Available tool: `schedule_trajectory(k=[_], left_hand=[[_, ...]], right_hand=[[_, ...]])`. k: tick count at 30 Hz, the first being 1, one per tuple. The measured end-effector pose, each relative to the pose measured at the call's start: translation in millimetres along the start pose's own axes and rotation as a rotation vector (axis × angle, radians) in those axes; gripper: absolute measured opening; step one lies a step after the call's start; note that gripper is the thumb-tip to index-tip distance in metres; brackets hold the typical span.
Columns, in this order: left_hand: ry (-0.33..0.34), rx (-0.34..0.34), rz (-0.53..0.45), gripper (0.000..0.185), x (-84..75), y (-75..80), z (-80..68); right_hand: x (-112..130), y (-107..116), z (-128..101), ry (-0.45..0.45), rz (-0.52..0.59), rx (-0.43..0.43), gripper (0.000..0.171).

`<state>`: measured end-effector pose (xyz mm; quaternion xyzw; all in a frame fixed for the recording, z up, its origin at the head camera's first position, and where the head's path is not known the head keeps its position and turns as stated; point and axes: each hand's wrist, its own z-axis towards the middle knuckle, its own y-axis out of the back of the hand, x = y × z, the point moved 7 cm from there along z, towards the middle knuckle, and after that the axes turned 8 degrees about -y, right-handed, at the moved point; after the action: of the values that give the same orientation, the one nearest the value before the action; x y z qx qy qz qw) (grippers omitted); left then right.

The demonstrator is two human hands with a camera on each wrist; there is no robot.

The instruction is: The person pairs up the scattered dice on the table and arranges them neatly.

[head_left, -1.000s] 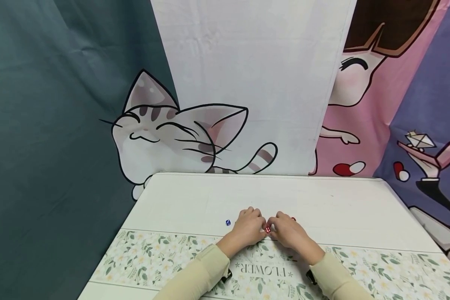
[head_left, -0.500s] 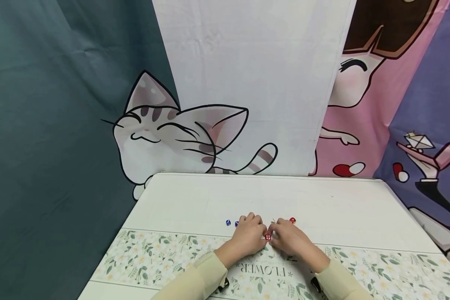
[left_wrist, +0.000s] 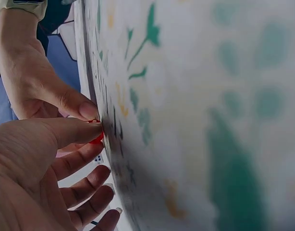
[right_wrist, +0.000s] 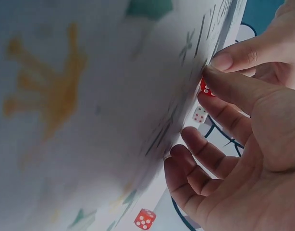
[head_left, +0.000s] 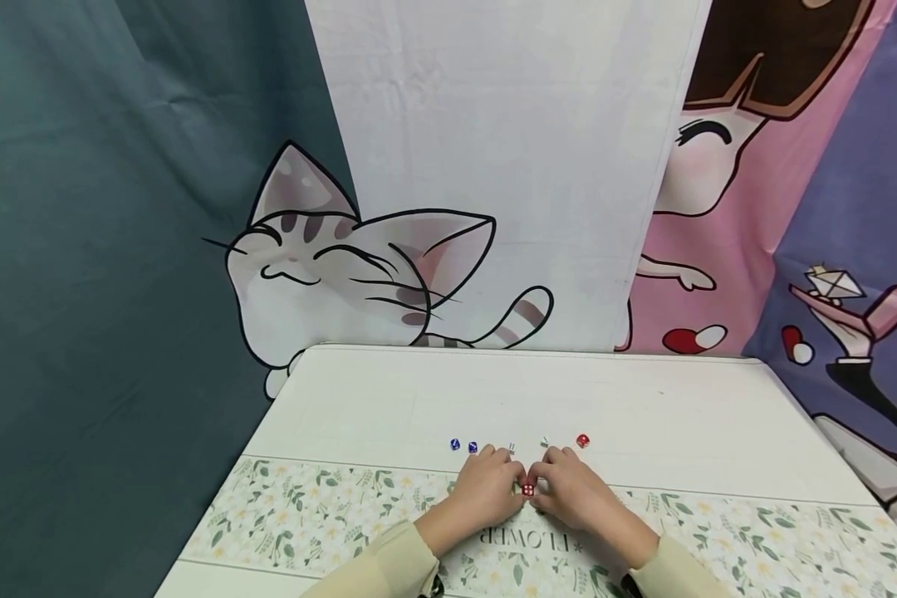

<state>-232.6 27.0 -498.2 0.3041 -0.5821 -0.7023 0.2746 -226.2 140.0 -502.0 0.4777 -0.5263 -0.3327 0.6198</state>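
Pinching one small red die (head_left: 527, 490) between them, the left hand (head_left: 484, 497) and right hand (head_left: 572, 497) meet with fingers curled on the floral runner (head_left: 306, 515) near the table's (head_left: 389, 399) front edge. Beyond the hands, two blue dice (head_left: 463, 446), two white dice (head_left: 527, 444) and another red die (head_left: 583, 440) lie in a row across the middle. Being so small, the pinched die could likely pop free and roll if either thumb squeezes unevenly.

A white desk (head_left: 389, 399) stands by big hanging cloths: dark green on the left, a cat picture (head_left: 329, 266) in the middle.
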Motion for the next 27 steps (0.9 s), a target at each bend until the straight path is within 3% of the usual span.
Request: schedule_trajectory(k=[8, 18, 27], left_hand=[[-0.006, 0.007, -0.006, 0.016, -0.8, 2.3, -13.1], [0.007, 0.045, -0.014, 0.021, -0.3, 2.1, -19.7], [-0.014, 0.040, -0.033, 0.021, -0.4, 2.8, -27.5]], right_hand=[[8, -2, -5, 0.042, -0.004, -0.010, 0.017], [15, -5, -11, 0.060, -0.001, 0.022, 0.018], [20, -7, -16, 0.085, 0.008, 0.033, 0.016]])
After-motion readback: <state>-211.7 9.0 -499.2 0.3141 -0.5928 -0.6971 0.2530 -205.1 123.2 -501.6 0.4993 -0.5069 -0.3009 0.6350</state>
